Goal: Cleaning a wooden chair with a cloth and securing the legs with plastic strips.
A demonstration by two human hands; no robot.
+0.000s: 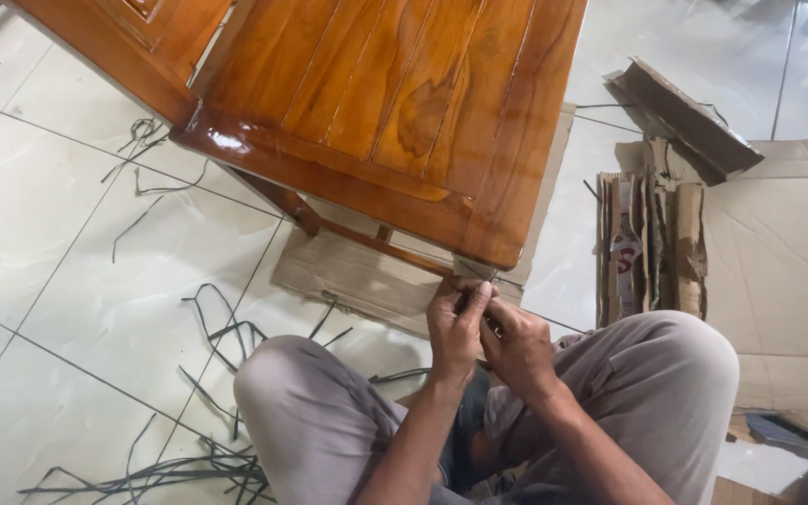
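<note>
Hands — left [455,327], right [519,348] — pinch chair leg [472,270] wrapping together.

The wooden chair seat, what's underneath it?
Under the wooden chair seat: a flattened cardboard sheet on the tiled floor, plus a crossbar. The seat covers most of the cardboard and legs.

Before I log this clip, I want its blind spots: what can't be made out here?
Head view only:
- Whatever the left hand and right hand pinch under the chair corner: covered by fingers.
- Chair's back and most legs: cut off by the top edge, hidden by the seat.
- Cardboard: runs past the right edge.
</note>
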